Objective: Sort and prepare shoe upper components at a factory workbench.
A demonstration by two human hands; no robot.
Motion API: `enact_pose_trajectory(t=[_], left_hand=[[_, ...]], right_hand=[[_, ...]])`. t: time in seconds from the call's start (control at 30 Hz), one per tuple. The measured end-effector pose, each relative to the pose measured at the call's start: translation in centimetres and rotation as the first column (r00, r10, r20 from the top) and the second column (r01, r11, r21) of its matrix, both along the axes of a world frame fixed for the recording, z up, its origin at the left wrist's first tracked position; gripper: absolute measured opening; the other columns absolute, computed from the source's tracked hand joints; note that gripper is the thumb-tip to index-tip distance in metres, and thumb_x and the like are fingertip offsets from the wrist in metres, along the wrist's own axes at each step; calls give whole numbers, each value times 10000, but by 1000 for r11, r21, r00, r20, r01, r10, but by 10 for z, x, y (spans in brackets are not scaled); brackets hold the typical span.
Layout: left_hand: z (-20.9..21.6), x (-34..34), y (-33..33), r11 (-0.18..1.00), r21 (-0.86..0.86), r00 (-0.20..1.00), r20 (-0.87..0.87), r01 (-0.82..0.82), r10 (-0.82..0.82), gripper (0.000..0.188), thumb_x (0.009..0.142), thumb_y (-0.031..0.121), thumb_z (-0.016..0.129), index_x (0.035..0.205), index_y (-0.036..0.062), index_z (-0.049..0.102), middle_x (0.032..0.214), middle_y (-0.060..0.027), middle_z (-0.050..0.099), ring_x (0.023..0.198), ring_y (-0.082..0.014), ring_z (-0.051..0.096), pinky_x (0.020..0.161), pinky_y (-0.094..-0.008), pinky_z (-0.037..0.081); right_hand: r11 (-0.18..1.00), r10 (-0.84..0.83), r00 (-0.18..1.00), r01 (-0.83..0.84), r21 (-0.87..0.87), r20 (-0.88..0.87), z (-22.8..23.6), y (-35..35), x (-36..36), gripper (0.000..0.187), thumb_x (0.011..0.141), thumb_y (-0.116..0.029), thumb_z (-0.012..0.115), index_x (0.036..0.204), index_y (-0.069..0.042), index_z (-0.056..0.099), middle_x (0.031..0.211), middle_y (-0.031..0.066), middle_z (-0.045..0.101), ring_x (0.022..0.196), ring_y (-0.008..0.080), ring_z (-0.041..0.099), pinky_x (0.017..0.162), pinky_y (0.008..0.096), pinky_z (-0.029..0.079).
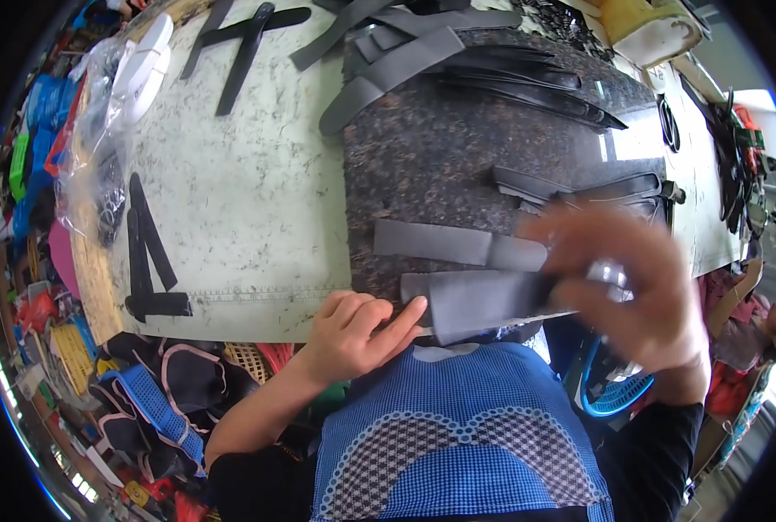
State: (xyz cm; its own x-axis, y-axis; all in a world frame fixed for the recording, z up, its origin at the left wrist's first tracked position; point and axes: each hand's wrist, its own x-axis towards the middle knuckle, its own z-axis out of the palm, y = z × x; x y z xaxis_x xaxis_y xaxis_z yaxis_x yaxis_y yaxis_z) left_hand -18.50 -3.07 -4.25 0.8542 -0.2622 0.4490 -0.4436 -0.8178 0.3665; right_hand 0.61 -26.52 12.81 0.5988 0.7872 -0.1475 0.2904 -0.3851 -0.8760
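A wide dark-grey strip [483,300], which looks like leather or synthetic leather, lies flat along the near edge of the dark stone slab. My left hand [353,335] has its fingers curled, and the index fingertip presses on the strip's left end. Over the strip's right end, my right hand [640,283] is smeared by motion. A shiny rounded metal thing [610,277] shows beside its fingers; whether the hand grips it I cannot tell. Just beyond lies another grey strip [436,242], with a seam across it.
The speckled stone slab [423,174] sits on a pale worktable [257,174]. Black strips [148,252] lie at left, and folded strips [536,78] are heaped at the back. Further right lies a strip bundle [614,191]. A blue basket [610,404] stands below the table edge.
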Motion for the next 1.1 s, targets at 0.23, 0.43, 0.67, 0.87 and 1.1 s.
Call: enact_pose_trajectory(t=[0.23, 0.43, 0.67, 0.87, 1.1], left_hand=[[-1, 2, -1, 998, -56, 998, 57, 24, -21, 269, 833, 181, 835, 1097, 129, 837, 911, 27, 573, 821, -142, 572, 742, -315, 478], [-2, -3, 7, 1000, 1, 998, 67, 22, -22, 268, 844, 179, 829, 1110, 149, 837, 938, 26, 570, 847, -134, 575, 794, -314, 505], [-1, 8, 2, 995, 9, 982, 156, 103, -103, 226, 867, 110, 793, 1088, 75, 824, 1197, -34, 721, 1109, -188, 665, 947, -328, 551], [12, 18, 3, 980, -31, 981, -6, 195, -195, 120, 831, 39, 770, 943, -4, 776, 1179, -102, 769, 1173, -248, 708, 1007, -376, 595], [16, 32, -8, 983, 48, 983, 33, 177, -179, 170, 920, 206, 756, 1042, 87, 762, 1048, -49, 713, 1053, -198, 686, 891, -348, 565]], right_hand=[[978, 52, 996, -65, -197, -75, -94, 12, -34, 146, 953, -96, 744, 1037, 23, 735, 851, 144, 760, 757, 210, 765, 678, 333, 593], [965, -54, 961, -20, -263, -270, -93, 18, -27, 131, 962, -95, 741, 994, 31, 729, 841, 129, 767, 722, 193, 766, 667, 321, 602], [954, 16, 1000, -10, -298, 20, -103, 18, -34, 198, 911, -198, 776, 931, -9, 721, 785, 124, 751, 657, 269, 743, 633, 376, 587], [851, -30, 969, 154, -502, 246, -88, -12, -33, 317, 878, -308, 853, 864, -40, 685, 731, 116, 719, 652, 266, 733, 611, 374, 572], [825, -534, 805, 430, -366, -257, -94, -68, -39, 230, 905, -155, 826, 968, 39, 721, 823, 122, 743, 755, 185, 755, 712, 300, 592]])
